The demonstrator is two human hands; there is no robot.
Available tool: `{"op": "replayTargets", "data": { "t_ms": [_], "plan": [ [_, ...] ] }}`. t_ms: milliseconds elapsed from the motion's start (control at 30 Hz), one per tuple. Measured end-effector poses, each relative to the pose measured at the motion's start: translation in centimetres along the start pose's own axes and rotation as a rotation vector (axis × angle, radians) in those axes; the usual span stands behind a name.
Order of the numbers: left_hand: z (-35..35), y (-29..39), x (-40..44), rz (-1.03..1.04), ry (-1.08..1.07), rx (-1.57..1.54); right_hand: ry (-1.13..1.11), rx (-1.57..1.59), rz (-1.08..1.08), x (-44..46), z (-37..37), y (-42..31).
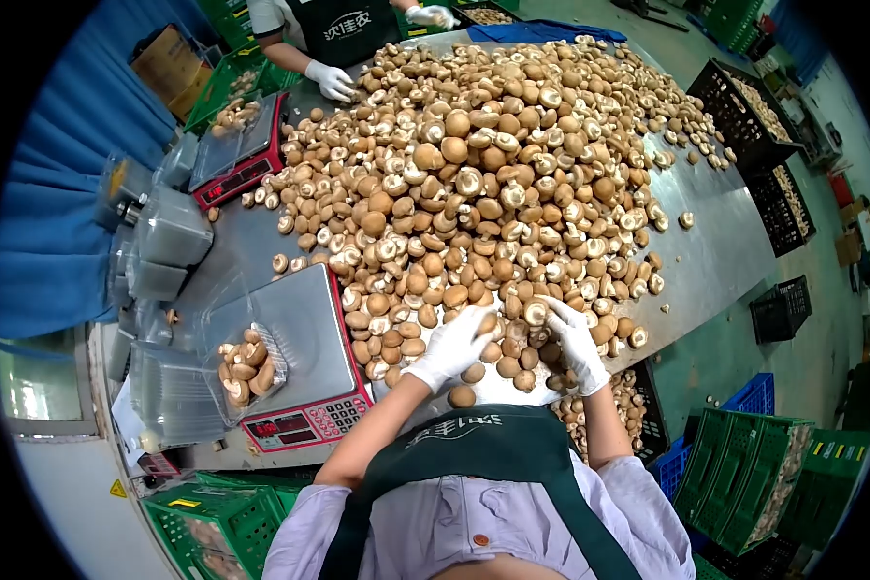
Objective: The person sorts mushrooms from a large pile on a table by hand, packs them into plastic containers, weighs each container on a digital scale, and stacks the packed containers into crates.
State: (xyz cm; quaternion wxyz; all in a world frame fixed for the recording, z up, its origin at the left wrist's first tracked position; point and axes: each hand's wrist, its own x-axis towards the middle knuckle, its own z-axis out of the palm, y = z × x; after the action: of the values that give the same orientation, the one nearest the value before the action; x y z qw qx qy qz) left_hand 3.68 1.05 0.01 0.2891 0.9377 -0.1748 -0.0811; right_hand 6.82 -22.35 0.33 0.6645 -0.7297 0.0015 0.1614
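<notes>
Both of my hands wear white gloves at the near edge of a big heap of brown mushrooms (474, 213). My left hand (451, 350) is curled round a brown-capped mushroom (488, 325). In my right hand (577, 350), the fingertips grip a mushroom (536, 311) with its pale underside showing. Several loose mushrooms lie on the metal between and just below the hands. To the left, an open clear plastic box (278, 360) partly filled with mushrooms (247, 367) rests on a red-edged digital scale (304, 314).
Stacked clear plastic boxes (169, 232) stand along the left edge of the metal table (720, 227). A second scale (242, 159) sits farther back, near a co-worker's gloved hand (332, 80). Below my right hand is a black crate (654, 411); green crates (744, 474) are stacked at right.
</notes>
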Motion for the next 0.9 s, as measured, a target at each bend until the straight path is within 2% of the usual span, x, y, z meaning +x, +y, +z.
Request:
{"op": "replayTargets", "data": {
  "t_ms": [67,100,133,200,233,267,367,467,500,533,600,633,667,733,800,867,900],
  "plan": [
    [1.0,-2.2,-0.9,-0.055,0.278,-0.298,0.020,0.026,0.024,-0.3,0.0,-0.9],
    [0.9,-2.9,-1.3,-0.015,0.376,-0.375,0.038,-0.030,0.008,-0.1,0.0,-0.2],
    [-1.5,-1.8,-2.0,-0.336,0.153,-0.895,0.037,-0.030,0.011,0.0,0.1,0.1],
    [-2.6,-2.2,-3.0,-0.467,0.155,-1.286,0.006,-0.044,-0.042,0.4,0.6,0.2],
    [-2.2,-3.0,-3.7,-0.461,0.174,-1.476,0.012,-0.082,-0.063,0.6,1.0,0.3],
    [-2.1,-3.2,-4.3,-0.462,0.184,-1.476,0.009,-0.167,-0.088,0.8,1.2,0.1],
    [-2.2,-3.0,-5.5,-0.456,0.210,-1.756,0.052,-0.242,-0.141,1.5,2.6,0.2],
    [-2.2,-2.4,-6.0,-0.469,0.212,-1.762,0.265,-0.632,-0.296,1.7,3.9,-0.5],
    [-2.7,-1.8,-6.1,-0.523,0.233,-1.823,0.360,-0.839,-0.436,2.1,4.4,-0.7],
    [-2.5,-2.0,-6.4,-0.520,0.243,-1.824,0.363,-0.912,-0.441,2.2,4.4,-1.0],
    [-2.2,-2.2,-6.9,-0.436,0.239,-2.046,0.304,-0.897,-0.561,2.6,4.9,-2.3],
    [-2.7,-1.4,-6.7,-0.601,0.346,-1.992,0.296,-0.969,-0.645,2.9,5.3,-1.8],
    [-2.5,-1.6,-6.8,-0.601,0.352,-1.992,0.198,-0.961,-0.705,3.3,5.5,-1.4],
    [-2.3,-2.3,-6.8,-0.696,0.323,-1.948,0.042,-1.143,-0.687,4.1,6.8,0.0],
    [-2.3,-2.1,-6.6,-0.775,0.379,-1.911,0.156,-1.436,-0.725,4.9,8.6,0.6],
    [-1.7,-3.0,-6.7,-0.806,0.381,-1.961,0.111,-1.537,-0.619,5.6,9.1,0.4],
    [-1.4,-3.5,-6.7,-0.756,0.390,-1.955,0.111,-1.534,-0.628,5.9,9.1,0.7]
  ]
}}
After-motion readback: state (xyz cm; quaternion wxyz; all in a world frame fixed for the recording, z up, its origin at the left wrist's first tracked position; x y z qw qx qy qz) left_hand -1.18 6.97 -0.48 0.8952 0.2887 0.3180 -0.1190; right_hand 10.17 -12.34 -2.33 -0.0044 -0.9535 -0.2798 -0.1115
